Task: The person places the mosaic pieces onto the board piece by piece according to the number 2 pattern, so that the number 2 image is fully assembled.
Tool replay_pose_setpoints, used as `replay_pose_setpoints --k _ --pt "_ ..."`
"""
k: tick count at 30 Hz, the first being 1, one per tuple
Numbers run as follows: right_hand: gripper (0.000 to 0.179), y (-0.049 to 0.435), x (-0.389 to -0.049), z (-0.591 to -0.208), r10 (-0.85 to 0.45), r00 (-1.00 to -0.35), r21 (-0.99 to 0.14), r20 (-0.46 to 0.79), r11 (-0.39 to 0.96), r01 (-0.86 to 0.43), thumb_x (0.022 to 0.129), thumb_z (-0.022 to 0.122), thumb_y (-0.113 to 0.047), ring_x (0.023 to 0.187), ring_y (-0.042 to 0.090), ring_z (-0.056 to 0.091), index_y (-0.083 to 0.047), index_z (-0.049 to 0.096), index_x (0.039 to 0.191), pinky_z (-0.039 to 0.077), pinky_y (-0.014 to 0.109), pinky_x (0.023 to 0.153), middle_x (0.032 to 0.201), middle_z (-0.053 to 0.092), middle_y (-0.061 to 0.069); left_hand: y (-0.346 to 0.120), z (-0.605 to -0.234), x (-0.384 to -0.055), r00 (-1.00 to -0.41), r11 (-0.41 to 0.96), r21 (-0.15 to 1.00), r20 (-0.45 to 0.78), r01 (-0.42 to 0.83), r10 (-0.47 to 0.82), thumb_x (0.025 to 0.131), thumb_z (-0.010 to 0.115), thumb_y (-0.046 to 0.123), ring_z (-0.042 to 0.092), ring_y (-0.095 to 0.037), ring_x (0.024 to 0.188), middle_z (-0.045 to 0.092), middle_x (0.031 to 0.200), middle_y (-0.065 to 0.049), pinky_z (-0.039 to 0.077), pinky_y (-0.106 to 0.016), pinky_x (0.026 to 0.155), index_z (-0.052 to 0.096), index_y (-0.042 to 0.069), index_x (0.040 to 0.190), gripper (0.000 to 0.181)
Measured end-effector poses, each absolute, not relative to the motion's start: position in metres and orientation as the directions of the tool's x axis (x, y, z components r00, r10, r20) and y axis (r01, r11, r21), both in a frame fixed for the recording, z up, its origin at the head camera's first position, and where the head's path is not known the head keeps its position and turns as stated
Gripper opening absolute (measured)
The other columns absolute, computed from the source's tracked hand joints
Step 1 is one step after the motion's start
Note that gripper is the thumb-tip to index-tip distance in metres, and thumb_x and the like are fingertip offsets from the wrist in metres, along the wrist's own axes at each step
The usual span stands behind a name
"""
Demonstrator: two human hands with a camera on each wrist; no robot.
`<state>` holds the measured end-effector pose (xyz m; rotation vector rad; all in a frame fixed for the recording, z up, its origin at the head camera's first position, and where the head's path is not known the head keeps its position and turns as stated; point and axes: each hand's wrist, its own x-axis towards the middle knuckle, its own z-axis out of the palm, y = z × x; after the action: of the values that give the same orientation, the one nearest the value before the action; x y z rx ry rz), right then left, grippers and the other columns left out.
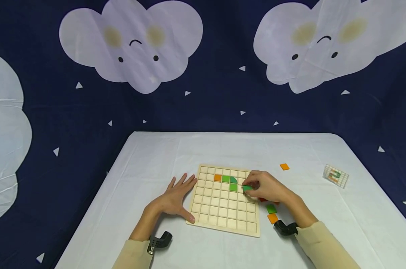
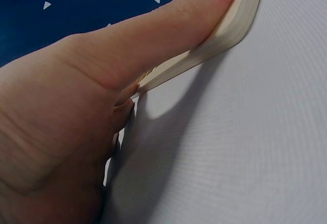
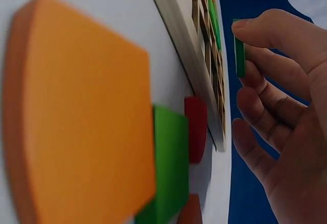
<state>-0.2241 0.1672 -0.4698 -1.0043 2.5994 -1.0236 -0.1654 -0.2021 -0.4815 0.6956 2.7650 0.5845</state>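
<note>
A square wooden grid board (image 1: 209,210) lies on the table. An orange tile (image 1: 217,178), a light green tile (image 1: 225,178), a dark green curved piece (image 1: 234,180) and another light green tile (image 1: 233,187) sit in its cells. With fingers spread, my left hand (image 1: 174,200) rests along the board's left edge; its thumb (image 2: 168,27) lies on the near corner. Between thumb and fingers my right hand (image 1: 269,186) pinches a dark green piece (image 3: 239,55) above the board's right side. The right wrist view shows that piece edge-on, apart from the board.
Right of the board lie a green tile (image 1: 271,209), an orange tile (image 1: 272,218) and a red piece (image 3: 196,129), partly hidden by the hand in the head view. Farther back are a loose orange tile (image 1: 284,166) and a small card with a grid pattern (image 1: 335,176).
</note>
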Motion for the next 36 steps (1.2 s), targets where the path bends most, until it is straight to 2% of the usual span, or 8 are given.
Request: replay_pose_setpoints --k 14,26,36 --pt "0.023 0.148 -0.221 -0.470 -0.653 -0.754 -0.644 0.068 0.549 -0.533 0.081 0.076 -0.021 0.083 0.007 0.056 -0.020 0.075 0.104 0.050 0.028 0.073 0.097 0.061 -0.012 -0.205 -0.485 -0.164 -0.860 0.812 0.424 -0.132 0.402 0.494 0.041 0.076 0.079 -0.005 -0.024 0.145 0.007 0.160 -0.002 -0.008 -0.051 0.113 0.014 0.014 0.155 0.145" --pt "0.019 0.135 -0.216 -0.474 -0.691 -0.714 -0.588 0.114 0.532 -0.609 0.080 0.077 -0.022 0.077 0.009 0.055 -0.020 0.075 0.100 0.049 0.026 0.068 0.092 0.060 -0.012 -0.204 -0.487 -0.166 -0.861 0.810 0.430 -0.130 0.398 0.492 0.041 0.076 0.079 -0.006 -0.023 0.145 0.007 0.160 -0.001 -0.009 -0.050 0.113 0.014 0.015 0.156 0.145" --pt "0.017 0.127 -0.214 -0.473 -0.705 -0.701 -0.545 0.103 0.550 -0.633 0.082 0.076 -0.027 0.074 0.008 0.053 -0.025 0.075 0.099 0.047 0.025 0.065 0.088 0.057 -0.012 -0.203 -0.485 -0.168 -0.860 0.810 0.429 -0.131 0.399 0.493 0.041 0.077 0.079 -0.007 -0.022 0.145 0.006 0.160 -0.001 -0.010 -0.049 0.113 0.013 0.017 0.156 0.145"
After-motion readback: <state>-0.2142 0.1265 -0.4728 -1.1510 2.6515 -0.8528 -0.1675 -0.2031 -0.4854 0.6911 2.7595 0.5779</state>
